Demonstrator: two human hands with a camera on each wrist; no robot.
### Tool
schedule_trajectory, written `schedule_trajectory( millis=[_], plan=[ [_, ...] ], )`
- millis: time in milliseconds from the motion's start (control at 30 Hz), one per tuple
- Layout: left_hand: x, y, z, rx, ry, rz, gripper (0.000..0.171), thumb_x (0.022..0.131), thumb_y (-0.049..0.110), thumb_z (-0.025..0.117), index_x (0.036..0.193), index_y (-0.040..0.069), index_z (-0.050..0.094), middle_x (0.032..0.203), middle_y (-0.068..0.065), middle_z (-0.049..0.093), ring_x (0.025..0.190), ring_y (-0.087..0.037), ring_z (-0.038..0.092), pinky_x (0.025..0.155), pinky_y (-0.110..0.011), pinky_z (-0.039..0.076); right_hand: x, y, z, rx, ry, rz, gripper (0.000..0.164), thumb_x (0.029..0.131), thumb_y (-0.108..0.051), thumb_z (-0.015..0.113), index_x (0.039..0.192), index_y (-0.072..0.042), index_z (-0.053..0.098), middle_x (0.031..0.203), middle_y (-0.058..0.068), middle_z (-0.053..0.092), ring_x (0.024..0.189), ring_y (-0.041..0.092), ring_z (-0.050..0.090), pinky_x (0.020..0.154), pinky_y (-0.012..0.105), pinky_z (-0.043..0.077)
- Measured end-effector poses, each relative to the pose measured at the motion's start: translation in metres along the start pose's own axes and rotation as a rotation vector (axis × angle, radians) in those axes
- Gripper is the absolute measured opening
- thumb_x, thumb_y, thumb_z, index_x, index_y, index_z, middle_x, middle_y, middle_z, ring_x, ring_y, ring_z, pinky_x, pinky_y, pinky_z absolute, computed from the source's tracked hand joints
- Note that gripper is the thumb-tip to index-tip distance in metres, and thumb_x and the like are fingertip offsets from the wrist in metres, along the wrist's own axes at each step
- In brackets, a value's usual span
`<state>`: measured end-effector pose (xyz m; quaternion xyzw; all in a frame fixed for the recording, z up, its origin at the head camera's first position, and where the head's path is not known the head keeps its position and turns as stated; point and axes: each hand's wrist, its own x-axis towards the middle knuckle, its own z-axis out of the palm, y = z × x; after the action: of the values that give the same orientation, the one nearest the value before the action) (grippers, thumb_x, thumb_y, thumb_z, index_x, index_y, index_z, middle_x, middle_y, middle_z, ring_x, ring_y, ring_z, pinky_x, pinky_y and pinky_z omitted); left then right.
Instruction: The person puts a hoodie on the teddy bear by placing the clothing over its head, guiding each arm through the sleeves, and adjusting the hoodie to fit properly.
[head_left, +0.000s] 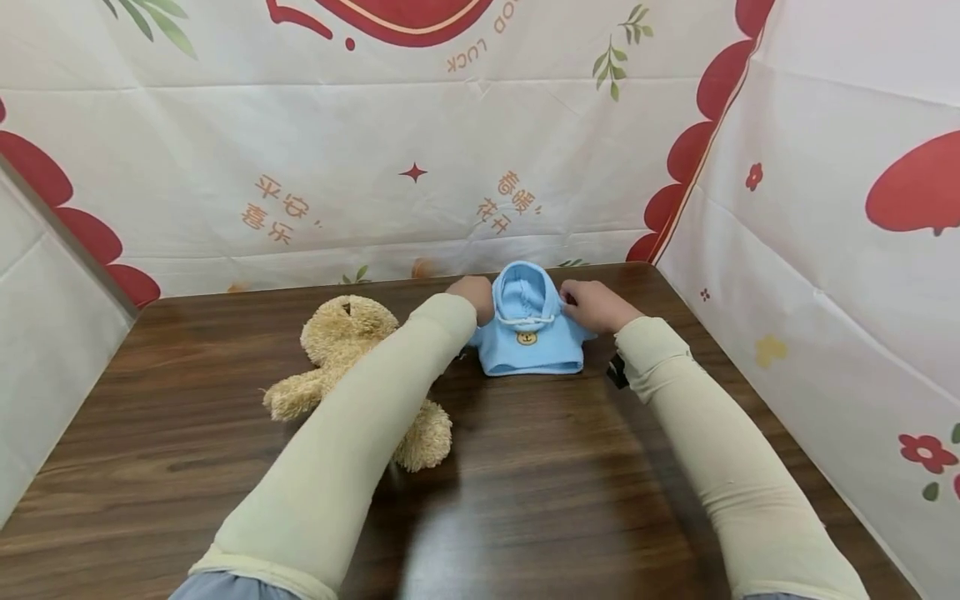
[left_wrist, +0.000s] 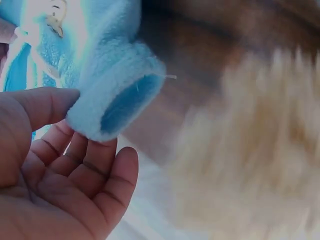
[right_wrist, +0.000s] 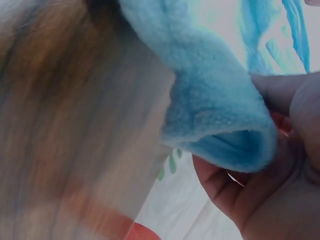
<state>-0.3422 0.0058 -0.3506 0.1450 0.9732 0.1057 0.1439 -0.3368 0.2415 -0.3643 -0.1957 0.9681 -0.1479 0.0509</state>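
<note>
A small light-blue hoodie [head_left: 531, 354] with a bear-face patch and a white drawstring is upright at the back of the table, hood up and hem toward me. At its left side my left hand [head_left: 474, 298] pinches the fuzzy fabric by the sleeve cuff [left_wrist: 117, 92], thumb on top and fingers beneath. My right hand [head_left: 596, 305] grips the opposite side near the other sleeve [right_wrist: 215, 115], whose cuff opening shows in the right wrist view. Left of the hoodie lies a tan plush bear [head_left: 348, 333], partly hidden by my left forearm.
The dark wood table [head_left: 525, 467] meets a printed white cloth backdrop [head_left: 337, 167] just behind the hoodie. Another cloth wall [head_left: 840, 292] stands along the right edge. A small black object [head_left: 617, 371] shows beneath my right wrist.
</note>
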Motion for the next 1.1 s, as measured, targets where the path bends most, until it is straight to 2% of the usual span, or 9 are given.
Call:
schedule_trajectory(
  millis=[133, 267, 367, 500, 667, 867, 1000, 1100],
  plan=[
    [-0.015, -0.007, -0.029, -0.01, 0.02, 0.031, 0.027, 0.097, 0.002, 0.046, 0.072, 0.011, 0.055, 0.077, -0.007, 0.057, 0.065, -0.02, 0.048, 0.057, -0.03, 0.04, 0.001, -0.007, -0.012, 0.034, 0.086, -0.008, 0.009, 0.1, -0.01, 0.056, 0.093, -0.005, 0.053, 0.079, 0.011, 0.053, 0.072, 0.025, 0.052, 0.063, 0.036, 0.042],
    [-0.033, -0.02, -0.057, -0.031, 0.059, 0.092, 0.031, 0.087, -0.003, 0.047, 0.062, 0.014, 0.039, 0.061, -0.001, 0.035, 0.054, -0.015, 0.031, 0.052, -0.028, 0.031, 0.002, -0.02, -0.026, 0.077, 0.168, -0.038, 0.012, 0.1, -0.013, 0.056, 0.092, -0.006, 0.052, 0.076, 0.01, 0.051, 0.069, 0.025, 0.05, 0.061, 0.037, 0.04],
    [-0.05, -0.033, -0.075, -0.082, 0.09, 0.123, 0.028, 0.081, -0.002, 0.05, 0.062, 0.014, 0.036, 0.059, 0.001, 0.029, 0.052, -0.014, 0.031, 0.051, -0.027, 0.031, 0.001, -0.036, -0.036, 0.129, 0.204, -0.066, 0.013, 0.101, -0.016, 0.056, 0.092, -0.007, 0.052, 0.077, 0.01, 0.05, 0.069, 0.025, 0.05, 0.062, 0.037, 0.039],
    [-0.076, -0.05, -0.095, -0.142, 0.1, 0.13, 0.017, 0.082, 0.003, 0.056, 0.07, 0.011, 0.046, 0.065, -0.001, 0.043, 0.06, -0.016, 0.046, 0.056, -0.028, 0.04, -0.001, -0.061, -0.048, 0.212, 0.225, -0.085, 0.013, 0.103, -0.02, 0.054, 0.096, -0.009, 0.052, 0.082, 0.011, 0.051, 0.071, 0.025, 0.05, 0.064, 0.038, 0.04],
    [-0.108, -0.072, -0.115, -0.182, 0.079, 0.146, 0.002, 0.084, 0.005, 0.059, 0.085, 0.005, 0.057, 0.078, -0.006, 0.055, 0.07, -0.02, 0.052, 0.063, -0.031, 0.045, 0.0, -0.097, -0.057, 0.24, 0.244, -0.098, 0.012, 0.103, -0.021, 0.055, 0.1, -0.009, 0.055, 0.09, 0.01, 0.057, 0.075, 0.025, 0.054, 0.065, 0.038, 0.043],
    [-0.152, -0.106, -0.129, -0.26, 0.019, 0.128, 0.012, 0.093, 0.007, 0.06, 0.102, 0.001, 0.062, 0.096, -0.014, 0.064, 0.084, -0.026, 0.061, 0.075, -0.039, 0.055, 0.009, -0.136, -0.054, 0.273, 0.217, -0.17, 0.009, 0.102, -0.018, 0.057, 0.101, -0.009, 0.058, 0.095, 0.008, 0.061, 0.078, 0.023, 0.056, 0.065, 0.036, 0.047],
    [-0.177, -0.132, -0.134, -0.288, 0.023, 0.126, 0.013, 0.094, 0.007, 0.061, 0.105, 0.0, 0.063, 0.095, -0.013, 0.065, 0.083, -0.025, 0.062, 0.072, -0.037, 0.055, 0.016, -0.162, -0.05, 0.313, 0.177, -0.219, 0.008, 0.101, -0.016, 0.057, 0.1, -0.008, 0.058, 0.097, 0.008, 0.062, 0.079, 0.022, 0.057, 0.065, 0.035, 0.048],
    [-0.191, -0.151, -0.134, -0.334, -0.004, 0.109, 0.014, 0.095, 0.008, 0.061, 0.107, -0.001, 0.063, 0.092, -0.012, 0.065, 0.079, -0.023, 0.061, 0.069, -0.034, 0.054, 0.022, -0.18, -0.045, 0.325, 0.149, -0.251, 0.008, 0.101, -0.015, 0.058, 0.101, -0.007, 0.06, 0.098, 0.008, 0.064, 0.082, 0.022, 0.058, 0.067, 0.034, 0.05]
  ],
)
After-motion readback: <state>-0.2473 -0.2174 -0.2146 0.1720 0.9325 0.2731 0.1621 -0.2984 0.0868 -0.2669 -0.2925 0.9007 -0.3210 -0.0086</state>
